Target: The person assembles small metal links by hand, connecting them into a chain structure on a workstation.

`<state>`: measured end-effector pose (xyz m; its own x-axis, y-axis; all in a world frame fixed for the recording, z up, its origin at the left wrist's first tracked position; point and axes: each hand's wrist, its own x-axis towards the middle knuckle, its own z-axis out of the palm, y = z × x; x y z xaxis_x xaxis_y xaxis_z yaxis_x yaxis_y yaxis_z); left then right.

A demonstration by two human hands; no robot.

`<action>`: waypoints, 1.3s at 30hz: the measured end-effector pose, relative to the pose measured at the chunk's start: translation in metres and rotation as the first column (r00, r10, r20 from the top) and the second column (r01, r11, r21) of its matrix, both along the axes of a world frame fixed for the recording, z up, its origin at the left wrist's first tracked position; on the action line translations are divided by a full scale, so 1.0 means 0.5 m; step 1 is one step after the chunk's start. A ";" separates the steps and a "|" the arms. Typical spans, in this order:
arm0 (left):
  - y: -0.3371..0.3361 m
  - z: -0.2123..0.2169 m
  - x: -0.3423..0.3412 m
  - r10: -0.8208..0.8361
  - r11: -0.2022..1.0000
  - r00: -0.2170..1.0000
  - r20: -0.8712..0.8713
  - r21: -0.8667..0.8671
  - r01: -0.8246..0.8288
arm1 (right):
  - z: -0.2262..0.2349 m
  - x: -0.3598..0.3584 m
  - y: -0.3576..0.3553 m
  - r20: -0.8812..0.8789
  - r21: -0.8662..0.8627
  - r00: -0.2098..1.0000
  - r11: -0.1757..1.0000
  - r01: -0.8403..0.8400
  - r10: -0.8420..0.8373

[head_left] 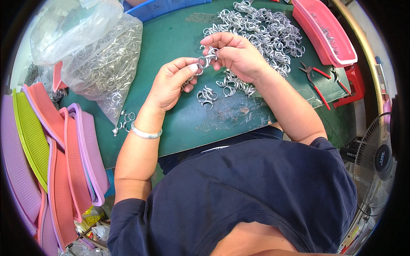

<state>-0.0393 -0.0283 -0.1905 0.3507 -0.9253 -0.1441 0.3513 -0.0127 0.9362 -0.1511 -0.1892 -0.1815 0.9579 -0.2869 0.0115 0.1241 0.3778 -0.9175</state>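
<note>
Both my hands meet over the middle of the green table. My left hand is closed on several silver metal rings, some showing below its fingers. With thumb and fingers my right hand pinches silver rings right beside them; whether the two bunches are linked I cannot tell. A small cluster of rings lies just below my hands. Beyond my right hand spreads a large heap of silver rings, with a smaller pile under my right wrist.
A clear plastic bag full of rings stands at the left, some loose rings below it. Stacked coloured baskets fill the left side. At right are a pink basket, red-handled pliers and a fan. A blue bin sits far back.
</note>
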 end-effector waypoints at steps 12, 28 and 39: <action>-0.009 -0.014 -0.002 0.130 0.984 0.991 0.026 -0.127 -0.126 | -0.001 0.000 0.017 0.000 -0.093 0.999 0.995 -0.040 0.041; -0.018 -0.030 -0.012 0.237 0.943 0.971 -0.026 -0.235 -0.236 | -0.011 0.007 0.040 -0.095 -0.129 0.995 0.992 0.013 -0.025; -0.015 -0.014 -0.019 0.221 0.960 0.970 0.103 -0.198 -0.198 | -0.005 0.007 0.035 0.014 -0.126 0.996 0.988 0.092 -0.091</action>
